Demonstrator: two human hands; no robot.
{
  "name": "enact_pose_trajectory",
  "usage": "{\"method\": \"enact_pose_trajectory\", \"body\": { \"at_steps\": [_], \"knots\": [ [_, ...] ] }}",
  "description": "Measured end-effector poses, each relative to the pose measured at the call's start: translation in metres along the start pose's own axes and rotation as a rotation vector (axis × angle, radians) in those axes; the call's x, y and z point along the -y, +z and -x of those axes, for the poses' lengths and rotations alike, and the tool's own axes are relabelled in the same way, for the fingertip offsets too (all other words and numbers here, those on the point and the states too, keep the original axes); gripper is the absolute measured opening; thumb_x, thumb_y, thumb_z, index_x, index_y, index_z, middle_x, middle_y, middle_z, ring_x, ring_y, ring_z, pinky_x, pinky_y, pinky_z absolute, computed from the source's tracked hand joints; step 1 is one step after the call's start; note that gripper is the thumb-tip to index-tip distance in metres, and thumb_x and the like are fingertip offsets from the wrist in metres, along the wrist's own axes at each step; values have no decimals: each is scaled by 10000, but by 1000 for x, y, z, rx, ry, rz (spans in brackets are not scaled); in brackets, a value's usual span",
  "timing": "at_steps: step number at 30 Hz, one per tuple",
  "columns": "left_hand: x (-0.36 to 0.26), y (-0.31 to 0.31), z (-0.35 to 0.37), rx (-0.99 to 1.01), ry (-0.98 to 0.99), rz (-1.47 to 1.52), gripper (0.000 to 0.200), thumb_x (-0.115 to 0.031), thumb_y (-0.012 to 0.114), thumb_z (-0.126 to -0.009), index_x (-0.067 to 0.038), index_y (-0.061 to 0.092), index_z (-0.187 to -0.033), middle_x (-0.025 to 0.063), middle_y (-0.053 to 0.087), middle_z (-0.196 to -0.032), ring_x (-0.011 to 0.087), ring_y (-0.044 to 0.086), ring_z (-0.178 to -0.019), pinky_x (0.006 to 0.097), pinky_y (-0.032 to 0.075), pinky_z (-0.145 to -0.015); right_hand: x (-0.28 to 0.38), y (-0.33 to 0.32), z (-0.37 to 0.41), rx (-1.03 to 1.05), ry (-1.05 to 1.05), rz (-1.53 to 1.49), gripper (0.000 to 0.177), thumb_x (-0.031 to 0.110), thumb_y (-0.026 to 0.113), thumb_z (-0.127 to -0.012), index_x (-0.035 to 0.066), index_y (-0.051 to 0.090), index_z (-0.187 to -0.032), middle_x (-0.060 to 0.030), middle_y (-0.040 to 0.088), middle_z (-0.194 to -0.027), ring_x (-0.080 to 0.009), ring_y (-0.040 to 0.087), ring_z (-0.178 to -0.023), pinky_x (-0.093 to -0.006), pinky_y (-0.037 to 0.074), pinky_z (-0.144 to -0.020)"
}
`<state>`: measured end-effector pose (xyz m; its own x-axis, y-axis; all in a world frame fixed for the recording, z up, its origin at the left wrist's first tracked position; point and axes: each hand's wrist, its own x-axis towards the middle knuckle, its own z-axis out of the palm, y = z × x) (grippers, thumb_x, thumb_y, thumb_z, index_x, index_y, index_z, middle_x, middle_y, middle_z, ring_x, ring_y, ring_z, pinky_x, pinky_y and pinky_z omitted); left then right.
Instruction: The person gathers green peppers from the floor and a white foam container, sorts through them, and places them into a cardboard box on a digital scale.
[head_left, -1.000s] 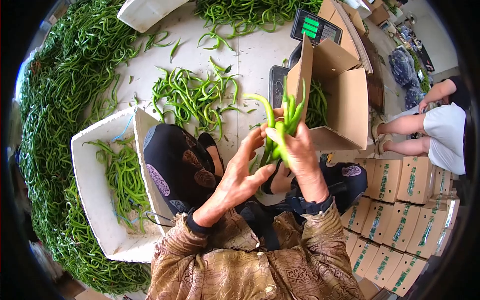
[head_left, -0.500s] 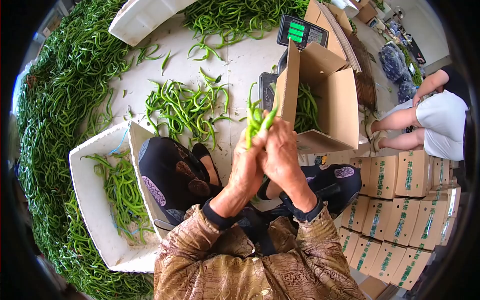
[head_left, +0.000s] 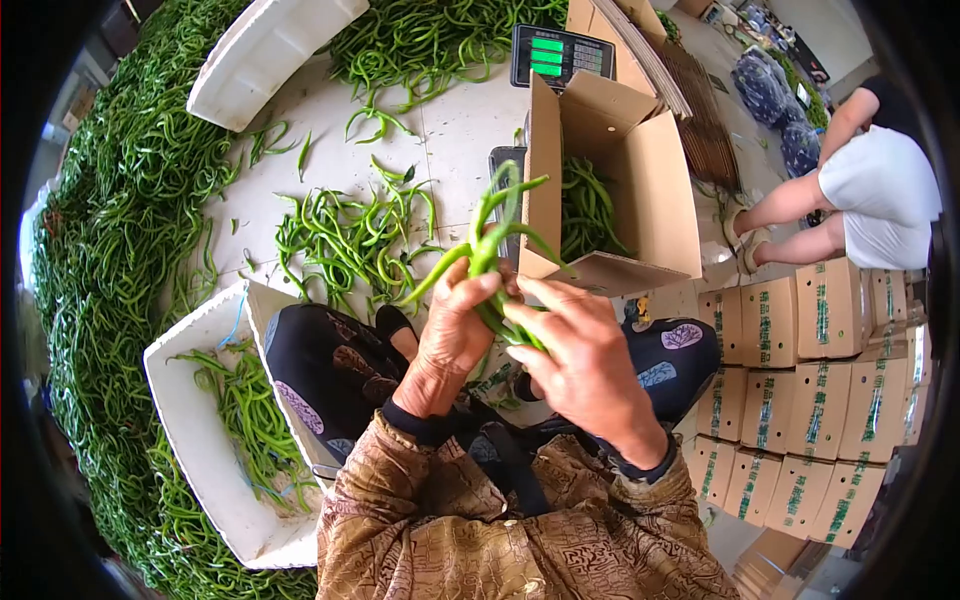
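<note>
A small bunch of long green chili peppers (head_left: 484, 250) is gripped in my left hand (head_left: 452, 325), thumb and fingers closed around its middle. The tips splay out above that hand, and the lower ends show below it. My right hand (head_left: 590, 365) is just to the right, its fingers stretched and apart beside the lower ends of the bunch; whether they touch is hard to make out. Just beyond my hands is an open cardboard box (head_left: 655, 190) with green peppers (head_left: 590, 210) inside, beside a scale with a lit green display (head_left: 562, 58).
Loose peppers (head_left: 350, 240) lie on the floor ahead. A white foam box (head_left: 195, 490) with peppers stands at my left, near a huge pepper heap (head_left: 95, 330). Another foam box (head_left: 270, 60) is farther off. Stacked cartons (head_left: 790, 410) and a person (head_left: 875, 190) are at the right.
My hands have come apart from being clasped together around the peppers. The right hand has moved right and spread its fingers, while the left keeps the bunch. The view has shifted slightly.
</note>
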<state>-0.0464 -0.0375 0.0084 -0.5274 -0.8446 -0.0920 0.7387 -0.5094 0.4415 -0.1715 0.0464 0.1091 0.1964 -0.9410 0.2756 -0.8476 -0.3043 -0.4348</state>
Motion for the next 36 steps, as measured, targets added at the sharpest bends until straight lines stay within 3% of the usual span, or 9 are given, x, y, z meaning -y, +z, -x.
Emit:
{"method": "enact_pose_trajectory", "body": {
  "at_steps": [3, 4, 8, 11, 15, 18, 20, 25, 36],
  "knots": [
    [-10, 9, -5, 53, -28, 150, 643, -126, 669, -788, -59, 395, -1366, 12, 461, -894, 114, 442, -773, 302, 421, -736, -16, -21, 14, -177, 323, -584, 238, 112, 683, -858, 21, 659, -1077, -115, 674, -1071, -196, 639, -973, -326, 487, -891],
    [-11, 3, -8, 120, -49, 266, 586, -113, 660, -780, -22, 442, -1316, 57, 528, -913, 140, 498, -777, 321, 430, -740, -21, -25, 20, -215, 473, -726, 229, 128, 666, -887, 16, 652, -1086, -102, 675, -1066, -158, 632, -963, -301, 487, -881],
    [-11, 8, -13, 224, -121, 319, 572, -72, 649, -764, 39, 469, -1296, 100, 596, -856, 137, 471, -663, 299, 390, -636, -53, -9, 40, -331, 705, -962, 365, 215, 618, -944, -7, 565, -1228, -103, 613, -1155, -142, 556, -1082, -289, 428, -948],
    [-4, 13, -11, 241, -201, 279, 590, -59, 644, -779, 24, 445, -1328, 91, 580, -870, 128, 472, -638, 283, 381, -601, -66, 11, 41, -400, 672, -1156, 462, 304, 585, -960, -4, 513, -1298, -120, 598, -1193, -165, 569, -1070, -296, 444, -925],
    [8, 12, -11, 224, -266, 241, 575, -65, 647, -788, 27, 460, -1323, 107, 616, -876, 132, 486, -618, 280, 372, -587, -66, -2, 35, -195, 617, -1538, 524, 384, 475, -998, -20, 480, -1332, -140, 621, -1181, -176, 608, -971, -276, 461, -836],
    [14, 10, -10, 143, -292, 205, 546, -49, 646, -787, 30, 478, -1301, 117, 628, -887, 142, 510, -631, 281, 388, -596, -73, -10, 36, -253, 524, -1564, 471, 325, 478, -1004, -18, 490, -1325, -132, 640, -1150, -151, 608, -951, -276, 462, -811],
    [17, 14, -9, 75, -301, 172, 527, -37, 646, -786, 31, 487, -1284, 120, 629, -889, 147, 521, -643, 282, 396, -602, -70, -10, 38, -296, 609, -1458, 396, 226, 517, -991, -12, 518, -1307, -134, 659, -1112, -135, 610, -918, -258, 466, -798],
    [22, 12, -12, 131, -317, 113, 448, -90, 689, -822, 20, 506, -1216, 145, 632, -973, 214, 631, -801, 336, 524, -730, -73, -11, 39, -356, 623, -1473, 331, 135, 542, -973, -9, 555, -1271, -131, 676, -1076, -115, 612, -866, -235, 478, -778],
    [32, 12, -16, 100, -410, 82, 494, -87, 712, -803, 13, 504, -1241, 115, 625, -904, 195, 588, -746, 320, 499, -711, -79, -18, 44, -353, 661, -1285, 291, 153, 562, -969, -3, 593, -1213, -86, 680, -1000, -96, 594, -844, -230, 486, -766]
  ]
}}
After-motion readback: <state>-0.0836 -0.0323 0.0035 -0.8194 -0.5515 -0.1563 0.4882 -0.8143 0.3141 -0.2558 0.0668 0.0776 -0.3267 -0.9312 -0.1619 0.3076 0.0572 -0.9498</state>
